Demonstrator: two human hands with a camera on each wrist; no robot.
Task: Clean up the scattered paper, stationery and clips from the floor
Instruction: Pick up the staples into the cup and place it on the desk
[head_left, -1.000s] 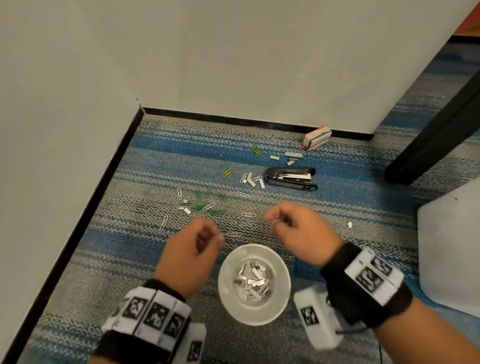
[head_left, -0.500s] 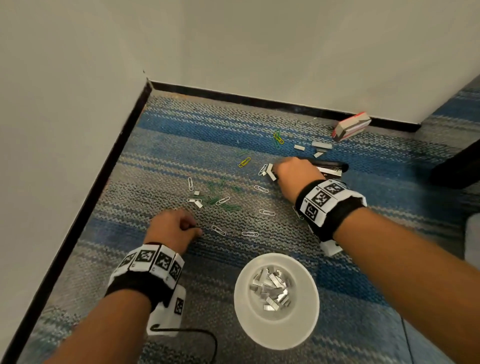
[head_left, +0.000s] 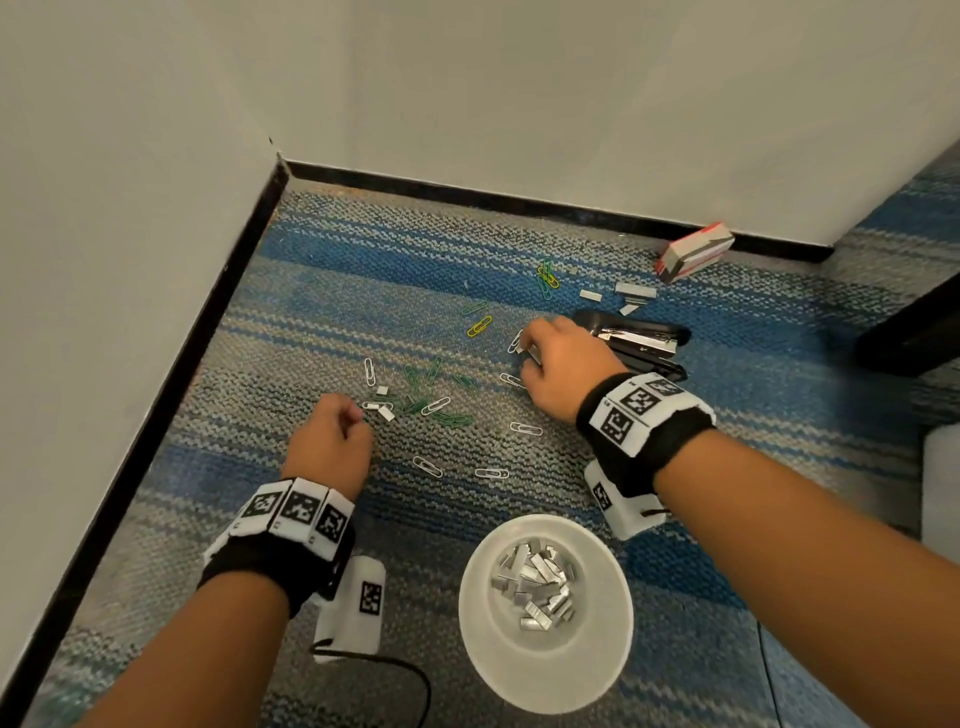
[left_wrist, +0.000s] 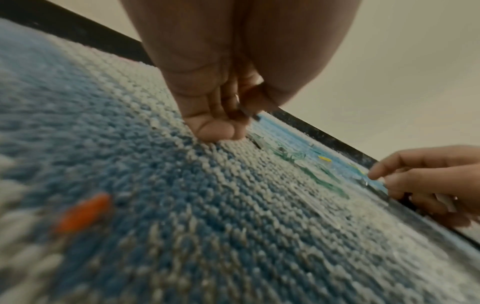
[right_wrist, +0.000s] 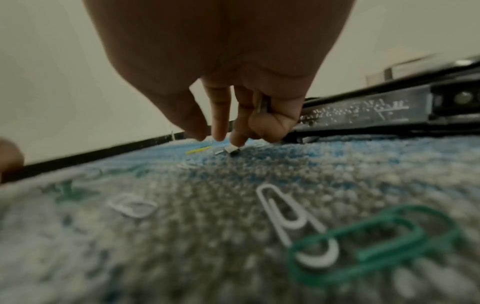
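My left hand (head_left: 358, 415) rests curled on the striped carpet beside two short staple strips (head_left: 384, 410); in the left wrist view its fingers (left_wrist: 215, 127) pinch a small metal piece (left_wrist: 246, 111). My right hand (head_left: 524, 345) is down by the black stapler (head_left: 639, 338). Its last fingers curl round a staple strip (right_wrist: 263, 105), while the fingertips (right_wrist: 219, 135) touch another strip (right_wrist: 228, 151) on the carpet. A white bowl (head_left: 467, 613) holding several staple strips (head_left: 540, 582) sits near me. Green paper clips (head_left: 431, 400), white ones (head_left: 525, 428) and a yellow one (head_left: 479, 326) lie scattered between my hands.
Two walls with black baseboard (head_left: 218, 291) meet in a corner at the left. A red-and-white staple box (head_left: 693, 252) and more staple strips (head_left: 635, 289) lie by the far wall. A dark furniture leg (head_left: 909, 332) and a white object (head_left: 940, 478) stand at the right.
Both hands left the space above the bowl. The right reached forward to the strips beside the stapler; the left went forward and left to the strips by the green clips.
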